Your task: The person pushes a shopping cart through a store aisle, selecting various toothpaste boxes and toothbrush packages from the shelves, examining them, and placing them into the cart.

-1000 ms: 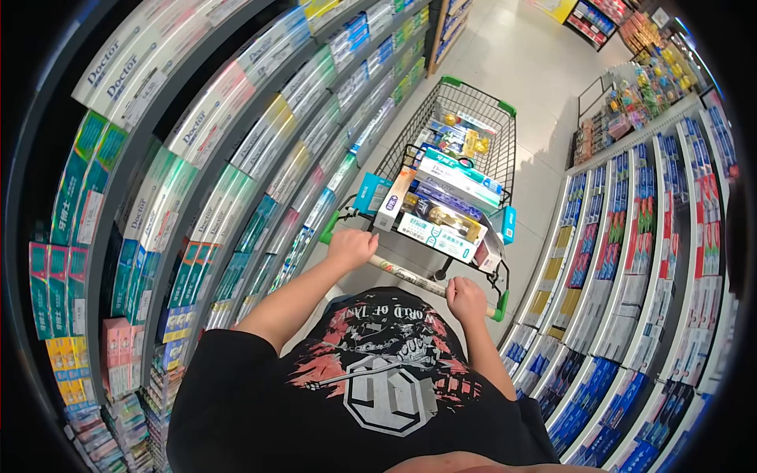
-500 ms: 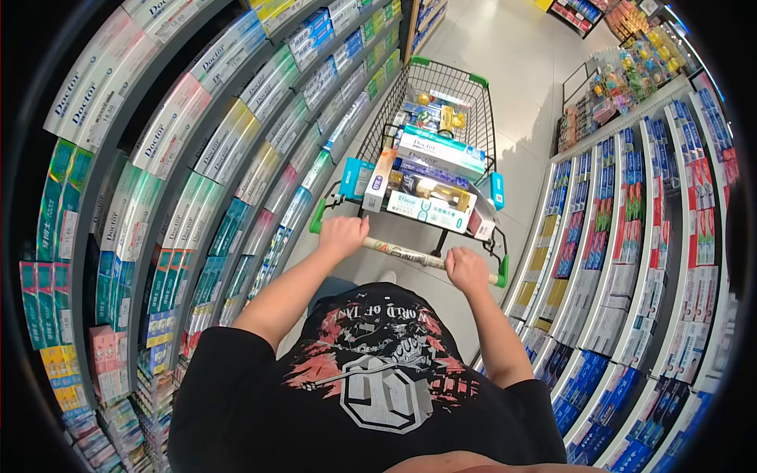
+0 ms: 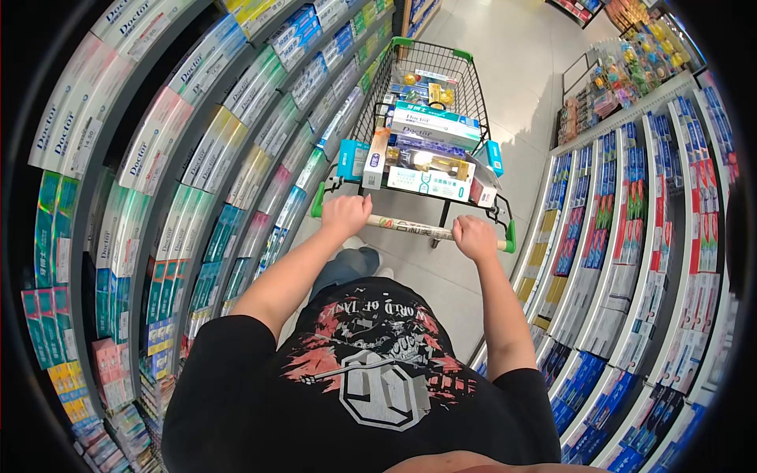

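Note:
My left hand (image 3: 348, 215) is wrapped round the left part of the handlebar (image 3: 406, 227) of a shopping cart (image 3: 478, 93). Farther right on the same bar, my right hand (image 3: 475, 237) is closed too. Green end pieces cap the bar outside both hands. In the cart's near part stands a display of toothpaste boxes, with a long "Doctor" box (image 3: 435, 126) on top and a white and teal box (image 3: 426, 183) in front. Behind them lie packaged goods with yellow parts, too small to name.
Shelves of toothpaste boxes (image 3: 154, 146) curve close along the left. On the right, another shelf unit (image 3: 603, 236) holds toothbrush packs and boxes. Tiled floor (image 3: 520, 47) runs ahead between them, and a rack of small colourful goods (image 3: 623, 75) stands beyond the right shelves.
The cart has moved a little farther forward and turned slightly to the left, both hands staying on its bar. A jeans-clad leg and shoe now show more below the bar.

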Motion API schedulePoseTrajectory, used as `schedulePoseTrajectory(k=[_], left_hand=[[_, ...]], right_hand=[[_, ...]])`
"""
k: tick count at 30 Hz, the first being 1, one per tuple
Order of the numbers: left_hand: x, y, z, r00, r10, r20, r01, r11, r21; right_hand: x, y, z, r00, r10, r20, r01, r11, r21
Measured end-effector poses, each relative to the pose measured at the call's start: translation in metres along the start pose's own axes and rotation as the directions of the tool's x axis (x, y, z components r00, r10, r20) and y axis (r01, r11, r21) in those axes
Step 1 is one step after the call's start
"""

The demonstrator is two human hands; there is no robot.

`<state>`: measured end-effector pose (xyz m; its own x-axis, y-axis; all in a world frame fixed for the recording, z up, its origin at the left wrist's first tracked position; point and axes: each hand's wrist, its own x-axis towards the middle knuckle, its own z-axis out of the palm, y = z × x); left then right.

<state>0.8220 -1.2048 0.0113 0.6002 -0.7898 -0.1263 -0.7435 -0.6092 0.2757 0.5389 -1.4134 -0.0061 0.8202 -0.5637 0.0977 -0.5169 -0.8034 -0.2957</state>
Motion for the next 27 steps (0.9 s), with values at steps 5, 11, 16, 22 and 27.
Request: schedulePoseTrajectory(k=[5, 11, 16, 22, 27], left_hand=[[0.038, -0.004, -0.007, 0.998, -0.031, 0.048, 0.033, 0.998, -0.044], [0.080, -0.012, -0.006, 1.000, 0.007, 0.000, -0.007, 0.998, -0.065], [0.110, -0.014, -0.011, 0.998, 0.042, 0.048, -0.038, 0.995, -0.096], [0.133, -0.027, -0.018, 0.980, 0.137, 0.143, -0.124, 0.987, -0.098], [0.124, -0.048, -0.041, 0.894, 0.413, 0.176, -0.405, 0.911, -0.079]], right_hand=[[0.040, 0.010, 0.002, 1.000, -0.008, 0.002, 0.008, 1.000, -0.001], [0.088, 0.018, -0.001, 0.999, -0.021, 0.028, 0.022, 0.999, -0.026], [0.121, 0.029, -0.002, 0.996, -0.026, 0.084, 0.028, 0.999, -0.025], [0.151, 0.036, 0.003, 0.988, -0.060, 0.140, 0.068, 0.996, -0.059], [0.167, 0.043, -0.002, 0.967, -0.076, 0.242, 0.097, 0.992, -0.076]])
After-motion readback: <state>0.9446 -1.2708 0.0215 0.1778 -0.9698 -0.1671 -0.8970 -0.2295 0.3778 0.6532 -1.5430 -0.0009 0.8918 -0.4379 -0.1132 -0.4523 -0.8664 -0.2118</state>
